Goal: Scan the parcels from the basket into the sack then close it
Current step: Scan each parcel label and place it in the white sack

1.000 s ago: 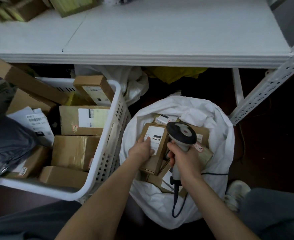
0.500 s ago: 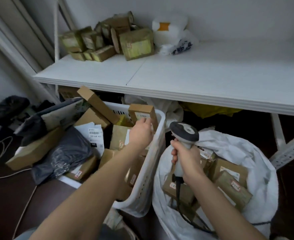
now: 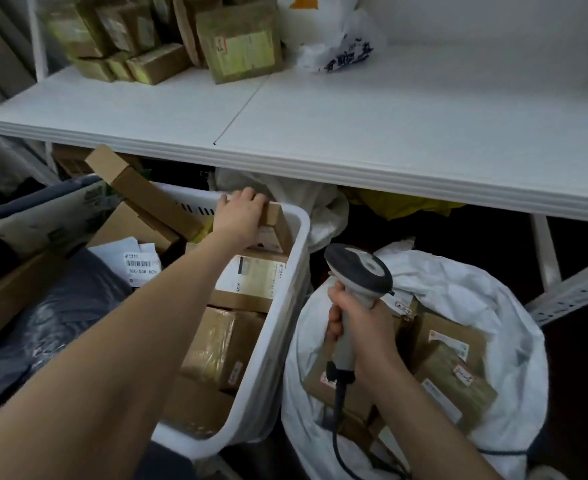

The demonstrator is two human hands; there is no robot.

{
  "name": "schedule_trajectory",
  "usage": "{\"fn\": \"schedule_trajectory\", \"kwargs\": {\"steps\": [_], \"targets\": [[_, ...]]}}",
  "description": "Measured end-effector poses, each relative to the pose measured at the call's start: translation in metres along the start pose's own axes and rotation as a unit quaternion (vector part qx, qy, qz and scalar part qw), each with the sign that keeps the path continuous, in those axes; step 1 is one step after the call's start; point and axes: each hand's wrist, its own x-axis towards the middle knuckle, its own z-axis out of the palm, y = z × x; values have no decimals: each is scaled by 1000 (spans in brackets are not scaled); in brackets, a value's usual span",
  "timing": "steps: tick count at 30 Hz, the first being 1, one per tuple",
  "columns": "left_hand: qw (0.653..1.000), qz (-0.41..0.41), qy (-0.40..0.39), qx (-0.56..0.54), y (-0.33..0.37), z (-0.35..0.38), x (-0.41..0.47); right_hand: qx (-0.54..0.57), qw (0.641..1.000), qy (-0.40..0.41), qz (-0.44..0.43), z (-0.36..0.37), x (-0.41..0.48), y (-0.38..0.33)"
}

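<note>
Head view: the white basket (image 3: 285, 289) sits at about 8 o'clock and is full of brown boxes. The left hand (image 3: 242, 216) reaches to the basket's far corner, near 11 o'clock from the middle of the picture. Its fingers curl over the top of a small brown box (image 3: 278, 225) that stands on its edge there, so the hand is grasping it. Just below lies a flat box with a white label (image 3: 254, 275). A long thin box (image 3: 147, 192) leans over the far rim at 10 o'clock, and a dark plastic bag (image 3: 60, 306) lies at 9 o'clock.

The right hand (image 3: 358, 327) is clenched round the handle of a grey scanner (image 3: 358, 268). The scanner's round dark head points up, and its cord hangs down toward 6 o'clock.

The white sack (image 3: 458, 289) sits at 4 o'clock, just beside the basket. Its mouth is open, and brown parcels (image 3: 455, 379) with labels lie inside.

A white shelf (image 3: 354, 126) runs across the top. A pile of brown boxes (image 3: 240, 50) stands on it at 11 o'clock, and a white plastic bag with blue print (image 3: 341, 46) lies at 12 o'clock.
</note>
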Motion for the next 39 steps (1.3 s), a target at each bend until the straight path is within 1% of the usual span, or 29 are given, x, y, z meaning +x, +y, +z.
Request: {"fn": "schedule_trajectory", "kwargs": {"steps": [2,5,8,10,11,13,14,17,19,21,23,24,26,28,29,31,33,35,37,39], "targets": [[1000,10,17,-16,-6,-20,-12,2,1000,-2,-12,-5,-10,-4],[996,10,62,-69,-14,-70,-32,29,999,-2,-29,-16,-34,-13],[978,7,98,-184,-19,-132,-56,70,997,8,-43,-33,-61,-26],[947,16,87,-309,-17,-167,-76,88,994,20,-67,-49,-77,-34],[922,15,67,-381,-14,-179,-88,96,992,26,-80,-58,-84,-38],[872,3,3,-489,-2,-195,-114,112,988,34,-100,-76,-97,-44],[859,2,-29,-511,5,-198,-124,119,987,33,-106,-84,-104,-47],[851,20,-98,-516,30,-189,-148,139,986,21,-89,-107,-119,-44],[835,36,-127,-534,49,-178,-159,154,986,13,-58,-121,-127,-34],[823,42,-132,-551,67,-171,-169,167,985,21,-37,-131,-135,-23],[805,18,-118,-582,79,-162,-175,182,982,47,-26,-138,-141,-11],[786,-5,-107,-609,84,-157,-179,190,980,62,-23,-141,-143,-6],[730,-63,-91,-674,90,-138,-192,208,974,88,-20,-145,-145,2],[667,-108,-118,-728,96,-112,-210,231,968,96,-19,-148,-147,6],[643,-112,-144,-743,102,-99,-221,237,966,97,-21,-150,-148,7],[627,-100,-188,-749,117,-78,-242,243,965,98,-22,-152,-151,8],[609,-93,-204,-761,130,-64,-252,244,965,99,-21,-155,-152,11],[612,-87,-192,-762,137,-53,-256,231,967,106,-21,-160,-151,17],[641,-90,-162,-744,136,-47,-253,205,970,122,-40,-166,-151,20],[670,-97,-137,-723,133,-39,-249,149,975,145,-75,-169,-156,21]]}}
